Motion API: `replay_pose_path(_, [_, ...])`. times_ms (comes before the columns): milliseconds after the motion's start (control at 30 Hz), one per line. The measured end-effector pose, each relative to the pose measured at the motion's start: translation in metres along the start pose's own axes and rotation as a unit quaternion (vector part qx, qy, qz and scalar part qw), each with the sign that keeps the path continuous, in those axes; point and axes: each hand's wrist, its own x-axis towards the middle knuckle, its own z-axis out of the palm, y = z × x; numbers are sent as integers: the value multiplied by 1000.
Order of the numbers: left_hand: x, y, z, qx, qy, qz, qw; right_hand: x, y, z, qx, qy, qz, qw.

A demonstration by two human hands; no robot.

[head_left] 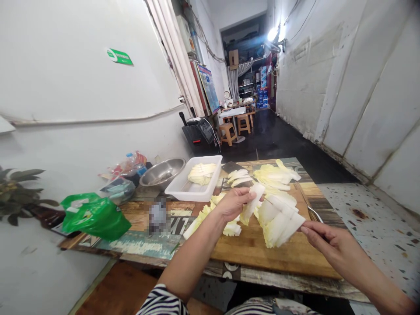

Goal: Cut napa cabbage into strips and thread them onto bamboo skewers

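Note:
My left hand [234, 203] pinches a pale piece of napa cabbage leaf [257, 197] between thumb and fingers, above the wooden cutting board [236, 253]. To its right, my right hand [323, 236] is closed at the lower right corner of a stack of napa cabbage pieces [278, 221]. A thin stick, which looks like a skewer, shows along this stack; most of it is hidden by leaf and fingers. The stack is held up over the board, near the left hand's piece. More cut cabbage [274, 175] lies at the board's far side, and some loose leaves [203, 218] lie by my left wrist.
Beyond my left hand stands a white plastic tray [173, 188] with cabbage in it, beside a steel bowl [162, 173]. A green plastic bag [95, 216] sits at the table's left end. A dark flat blade, perhaps a cleaver [232, 167], lies behind the board.

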Motion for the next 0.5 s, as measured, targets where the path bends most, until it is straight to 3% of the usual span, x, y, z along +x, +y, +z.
replay_pose_path(500, [3, -8, -1, 53, -5, 14, 999, 0, -2, -3, 1, -12, 4, 1000])
